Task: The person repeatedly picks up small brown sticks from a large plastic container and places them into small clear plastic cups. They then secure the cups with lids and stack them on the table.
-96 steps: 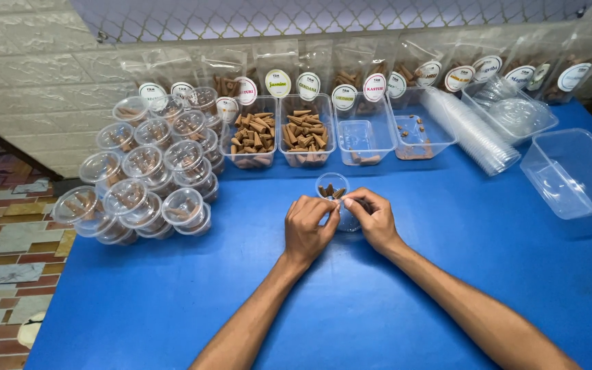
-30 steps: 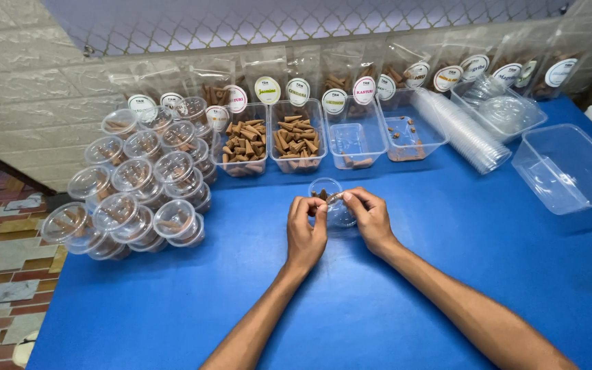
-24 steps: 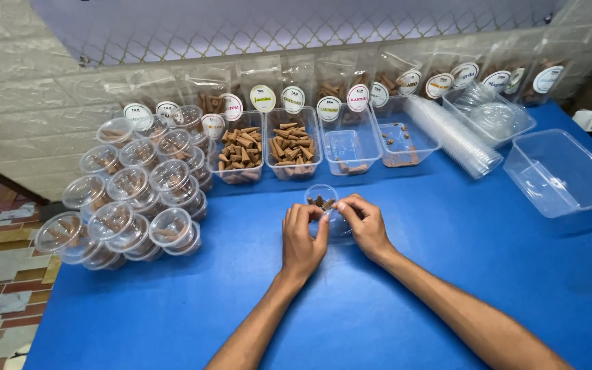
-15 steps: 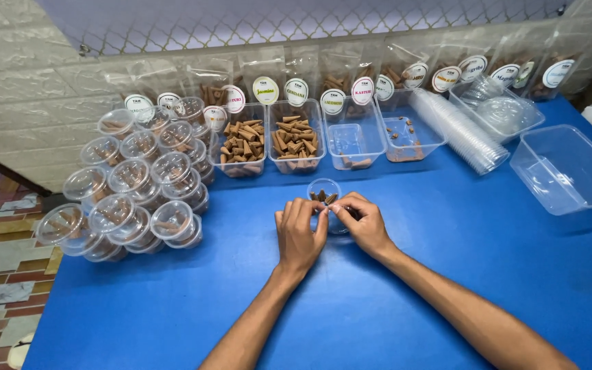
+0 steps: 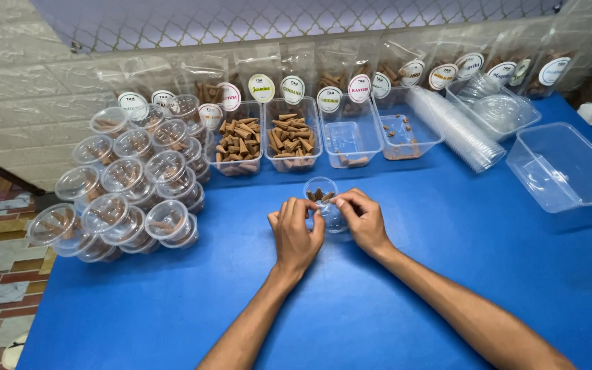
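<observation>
Both hands meet at mid-table over a small clear cup (image 5: 321, 194) holding a few brown cones. My left hand (image 5: 296, 233) curls against its near side to steady it; my right hand (image 5: 361, 218) pinches at the rim. Filled cups (image 5: 125, 195) are stacked to the left. Compared with a moment ago, the hands have barely shifted.

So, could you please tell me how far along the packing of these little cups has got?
Done: a stack of lidded round cups holding brown cones sits at the left. In hand: the left hand and right hand hold an open clear cup with a few cones in it. Left: two tubs of cones remain well filled, and a sleeve of lids lies nearby.
</observation>
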